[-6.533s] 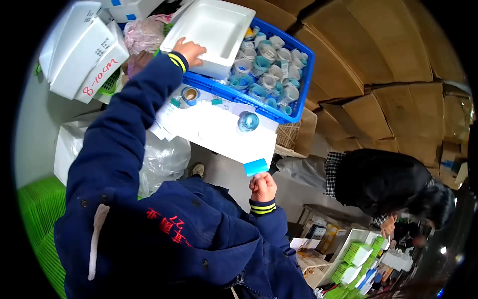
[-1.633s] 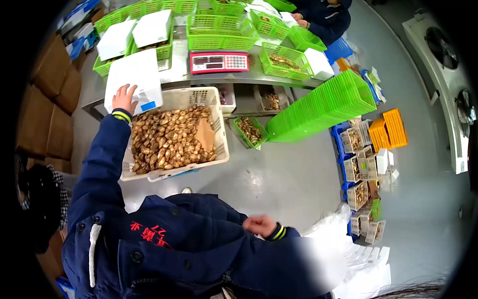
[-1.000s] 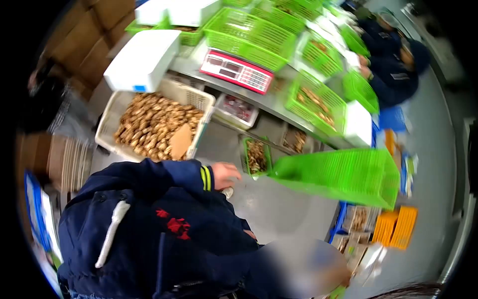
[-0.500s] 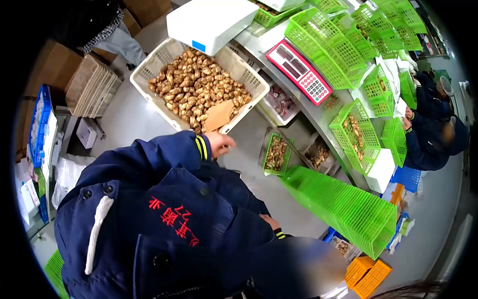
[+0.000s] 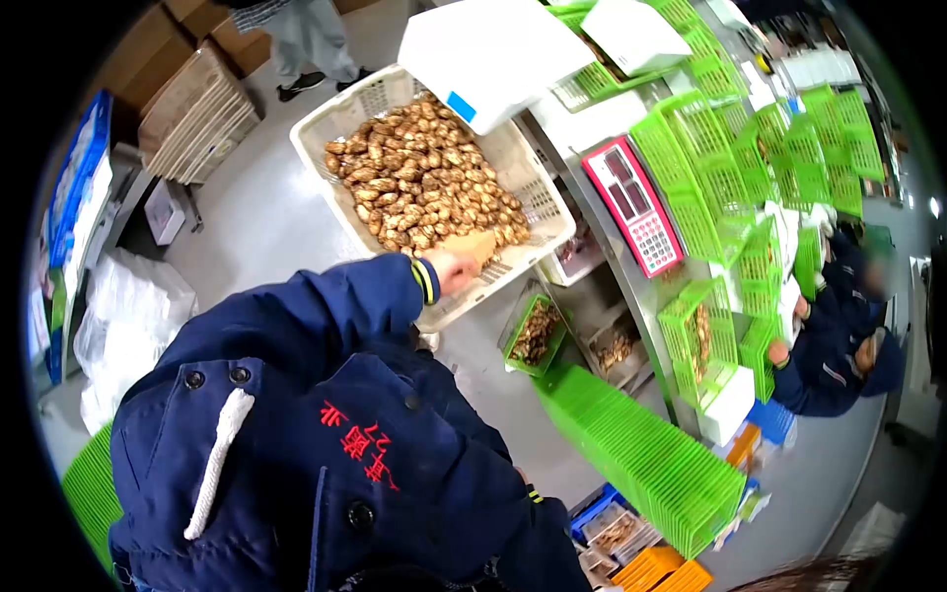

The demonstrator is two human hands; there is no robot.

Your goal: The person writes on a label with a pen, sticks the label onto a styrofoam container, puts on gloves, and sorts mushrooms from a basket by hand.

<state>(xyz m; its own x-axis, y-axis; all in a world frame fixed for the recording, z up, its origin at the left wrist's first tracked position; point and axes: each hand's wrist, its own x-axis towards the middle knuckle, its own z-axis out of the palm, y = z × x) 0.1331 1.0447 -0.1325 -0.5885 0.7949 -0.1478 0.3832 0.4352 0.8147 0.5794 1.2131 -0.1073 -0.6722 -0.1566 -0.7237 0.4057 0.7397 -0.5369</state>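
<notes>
My left hand (image 5: 453, 270) is over the near side of a large white basket (image 5: 543, 202), at the lower edge of a brown cardboard piece (image 5: 475, 246). Its fingers look curled together; what they grip, if anything, is hidden. Many brown, rounded items (image 5: 419, 178) fill the basket, and the cardboard lies on them. Above the basket's far right part sits a white foam box (image 5: 488, 54) with a blue label. My right hand is almost wholly hidden by my sleeve, low in the view; its fingers do not show.
A red and white scale (image 5: 632, 205) and green baskets (image 5: 695, 168) stand on the metal table. Below are a small filled green basket (image 5: 535, 333) and a long green basket stack (image 5: 641, 459). A co-worker (image 5: 838, 345) is at right; another person's legs (image 5: 314, 44) stand behind the basket.
My left hand has left the foam box, dropped beside my body, and now reaches over the basket's near side. The blue piece seen earlier in my right hand is out of view. The view has turned.
</notes>
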